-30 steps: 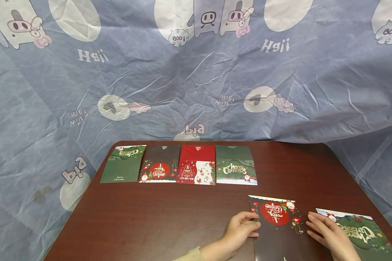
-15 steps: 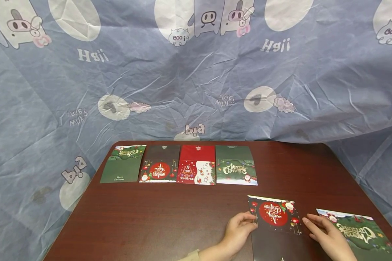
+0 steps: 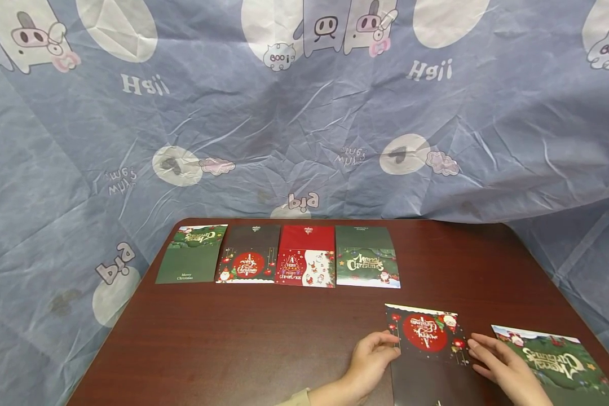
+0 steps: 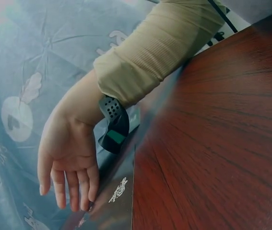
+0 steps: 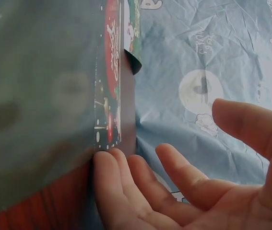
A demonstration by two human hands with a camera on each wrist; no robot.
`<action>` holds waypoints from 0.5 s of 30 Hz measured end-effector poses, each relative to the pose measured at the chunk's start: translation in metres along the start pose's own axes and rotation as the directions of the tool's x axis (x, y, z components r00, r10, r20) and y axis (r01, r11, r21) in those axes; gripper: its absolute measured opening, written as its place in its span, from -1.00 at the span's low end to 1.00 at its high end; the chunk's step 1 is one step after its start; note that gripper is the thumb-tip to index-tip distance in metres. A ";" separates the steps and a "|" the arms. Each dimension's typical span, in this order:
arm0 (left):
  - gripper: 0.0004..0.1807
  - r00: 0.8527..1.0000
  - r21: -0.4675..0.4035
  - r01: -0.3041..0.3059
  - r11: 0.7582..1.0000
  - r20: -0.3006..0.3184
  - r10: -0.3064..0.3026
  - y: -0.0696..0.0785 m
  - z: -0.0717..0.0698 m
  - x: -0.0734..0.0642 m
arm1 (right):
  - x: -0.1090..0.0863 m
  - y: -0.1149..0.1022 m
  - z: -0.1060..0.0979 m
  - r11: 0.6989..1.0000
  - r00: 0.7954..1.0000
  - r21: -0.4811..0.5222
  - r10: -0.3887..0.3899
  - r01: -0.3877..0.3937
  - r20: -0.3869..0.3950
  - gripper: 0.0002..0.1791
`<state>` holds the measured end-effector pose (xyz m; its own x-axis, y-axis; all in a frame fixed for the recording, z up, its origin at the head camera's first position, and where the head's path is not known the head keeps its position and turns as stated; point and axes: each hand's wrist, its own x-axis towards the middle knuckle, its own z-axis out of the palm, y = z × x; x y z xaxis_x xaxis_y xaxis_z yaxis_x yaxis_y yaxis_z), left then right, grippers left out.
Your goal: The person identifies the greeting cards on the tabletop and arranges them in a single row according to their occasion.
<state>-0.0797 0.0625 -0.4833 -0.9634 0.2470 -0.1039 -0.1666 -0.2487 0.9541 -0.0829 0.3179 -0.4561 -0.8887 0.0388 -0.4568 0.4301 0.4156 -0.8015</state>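
Note:
A dark Christmas card, unfolded with its red circle upside down toward the far edge, lies near the front right of the table. My left hand is at its left edge, fingertips touching it. In the left wrist view the left hand has its fingers extended downward. My right hand has its fingertips at the card's right edge. The right wrist view shows the right hand with loosely bent fingers at the card edge and the thumb well apart. Beside it lies a green Merry Christmas card, partly cut off.
Along the back of the brown table runs a row of unfolded cards: a green card, a dark card, a red card and another green card. A blue patterned cloth hangs behind the table.
The dark card near me has shifted slightly to the left, and my right hand has come leftward with it. My left hand has moved only a little. The back row stays put.

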 end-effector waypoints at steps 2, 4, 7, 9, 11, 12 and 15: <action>-0.76 1.000 -0.009 0.005 1.000 -0.009 -0.005 0.000 0.001 0.001 | 0.001 0.003 -0.001 0.999 1.000 0.034 0.001 -0.002 0.002 -0.14; -0.76 1.000 -0.019 0.010 1.000 -0.025 -0.010 -0.001 0.001 0.001 | 0.003 0.006 -0.003 0.997 1.000 0.072 0.005 -0.005 0.004 -0.14; -0.77 0.998 -0.033 0.014 0.999 -0.055 -0.016 -0.002 0.002 0.002 | 0.005 0.010 -0.005 0.991 1.000 0.129 0.019 -0.019 0.001 -0.09; -0.77 0.997 -0.039 0.017 0.999 -0.074 -0.020 -0.003 0.003 0.002 | 0.006 0.013 -0.006 0.986 1.000 0.164 0.028 -0.028 0.002 -0.06; -0.78 0.995 -0.044 0.017 0.999 -0.094 -0.021 -0.003 0.003 0.003 | 0.006 0.015 -0.007 0.981 0.999 0.193 0.034 -0.035 0.005 -0.04; -0.78 0.995 -0.048 0.016 0.999 -0.101 -0.021 -0.003 0.003 0.003 | 0.006 0.016 -0.008 0.978 0.999 0.205 0.040 -0.040 0.006 -0.03; -0.76 0.992 -0.065 0.013 0.998 -0.121 -0.021 -0.003 0.003 0.003 | 0.007 0.016 -0.009 0.971 0.999 0.235 0.035 -0.037 0.013 -0.03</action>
<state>-0.0811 0.0663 -0.4859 -0.9780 0.1373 -0.1571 -0.1927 -0.3058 0.9324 -0.0837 0.3329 -0.4685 -0.8710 0.0412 -0.4896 0.4880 0.1889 -0.8522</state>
